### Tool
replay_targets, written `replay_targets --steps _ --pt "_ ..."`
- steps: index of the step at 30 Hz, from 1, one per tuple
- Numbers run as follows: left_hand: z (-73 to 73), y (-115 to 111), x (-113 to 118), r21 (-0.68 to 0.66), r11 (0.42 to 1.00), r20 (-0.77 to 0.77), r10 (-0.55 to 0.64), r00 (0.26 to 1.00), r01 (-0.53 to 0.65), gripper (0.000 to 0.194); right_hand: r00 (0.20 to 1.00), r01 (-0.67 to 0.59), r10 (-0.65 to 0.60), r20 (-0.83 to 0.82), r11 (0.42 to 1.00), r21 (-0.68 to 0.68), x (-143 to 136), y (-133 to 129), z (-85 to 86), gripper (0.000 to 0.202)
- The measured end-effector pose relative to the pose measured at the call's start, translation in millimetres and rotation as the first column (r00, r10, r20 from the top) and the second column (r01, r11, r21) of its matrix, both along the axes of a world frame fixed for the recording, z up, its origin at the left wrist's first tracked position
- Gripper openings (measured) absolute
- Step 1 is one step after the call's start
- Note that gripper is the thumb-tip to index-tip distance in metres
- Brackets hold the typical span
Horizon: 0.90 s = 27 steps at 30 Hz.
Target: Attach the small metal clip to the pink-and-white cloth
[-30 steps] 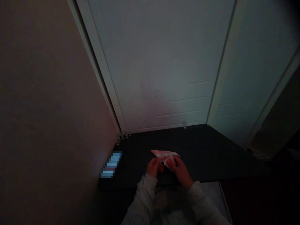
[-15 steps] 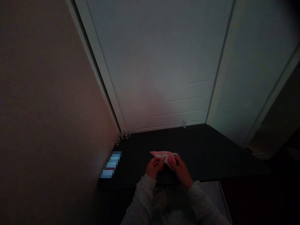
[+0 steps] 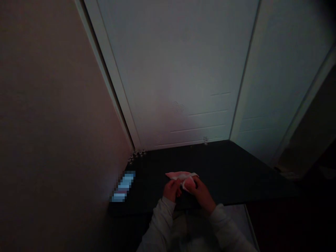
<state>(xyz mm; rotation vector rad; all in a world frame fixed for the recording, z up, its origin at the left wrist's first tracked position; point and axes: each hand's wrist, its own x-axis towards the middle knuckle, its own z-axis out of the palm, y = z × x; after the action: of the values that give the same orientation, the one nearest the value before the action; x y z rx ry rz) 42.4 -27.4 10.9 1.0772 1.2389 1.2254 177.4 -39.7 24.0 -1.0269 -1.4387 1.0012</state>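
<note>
Over the dark table, both my hands are on a pink and white piece of cloth (image 3: 181, 174). Its pointed end sticks out to the left, and a rounded pink part bulges between the hands. My left hand (image 3: 172, 189) pinches the lower edge with fingers and thumb together. My right hand (image 3: 202, 192) is wrapped round the right end, with the rounded part against its fingers. Dim light hides the finer detail of the cloth and of the fingertips.
A pixelated bright screen (image 3: 123, 186) lies at the table's left edge. Several small shiny pieces (image 3: 136, 154) stand in the far left corner, another small clear piece (image 3: 205, 140) at the back. White door panels (image 3: 178, 70) rise behind the dark table (image 3: 236, 175); a wall (image 3: 65, 122) borders the left.
The rounded pink part of the cloth now bulges more between my hands, and the cloth has shifted slightly left. Both hands keep their hold, and the view has tilted a little.
</note>
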Motion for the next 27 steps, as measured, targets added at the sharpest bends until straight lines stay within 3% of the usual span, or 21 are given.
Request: replay_targets --steps 6,13,21,27 --pt "-7.4 2 0 0.037 0.999 0.14 0.026 0.99 -0.032 0.046 0.999 0.04 -0.04 0.019 0.999 0.007 0 1 0.0 0.028" --pt "-8.0 -1 -6 0.095 0.992 0.21 -0.097 0.973 0.078 0.054 0.998 0.055 -0.055 0.034 0.998 -0.012 -1 3 -3.5 0.031" --pt "-8.7 0 -8 0.073 0.994 0.199 -0.09 0.976 0.077 0.054 0.996 0.064 -0.062 0.06 0.998 -0.025 -1 2 -1.8 0.034" --pt "-16.9 4 -9 0.084 0.995 0.167 -0.067 0.984 0.053 0.047 0.999 0.038 -0.036 0.037 0.997 -0.069 -1 1 -0.2 0.038"
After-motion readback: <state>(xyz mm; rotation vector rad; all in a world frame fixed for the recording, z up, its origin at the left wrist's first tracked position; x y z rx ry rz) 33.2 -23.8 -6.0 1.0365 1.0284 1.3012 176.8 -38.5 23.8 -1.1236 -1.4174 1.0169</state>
